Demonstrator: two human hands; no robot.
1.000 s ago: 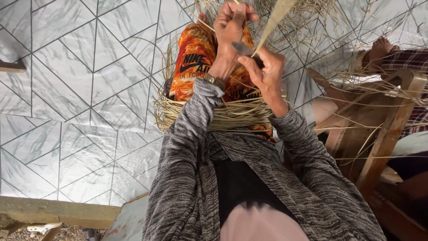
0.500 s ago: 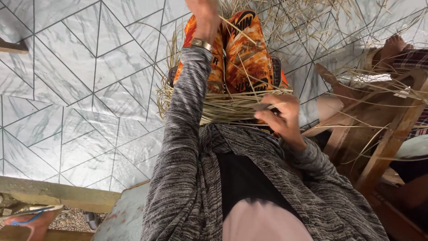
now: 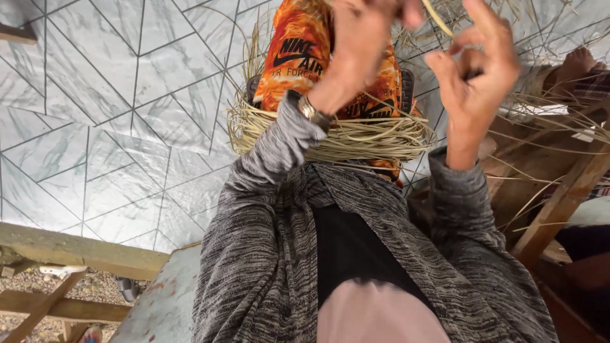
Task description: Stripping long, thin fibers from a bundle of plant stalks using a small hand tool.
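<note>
**Both hands raised over a lap full of split fibre**

Head view: The left hand [image 3: 362, 44] is lifted at the upper centre of the frame, its back toward the camera and blurred; the fingers curl inward near a pale strip [image 3: 438, 18] that runs up and out of the top edge, but whether they pinch it cannot be told. A wristwatch [image 3: 309, 110] sits on that wrist, just above the grey knit sleeve [image 3: 273, 152]. The right hand [image 3: 473, 76] is to the upper right, palm side showing, fingers spread apart and partly curled, with something small and dark tucked against the palm; what it is cannot be made out. Below both hands, at the centre of the frame, a coiled bundle of straw-coloured fibre [image 3: 356, 138] lies across the person's lap, resting on orange patterned trousers [image 3: 298, 63]. Loose strands trail over the grey marbled floor tiles [image 3: 95, 127] on the left. A wooden frame [image 3: 559, 197] stands at the right edge.
</note>
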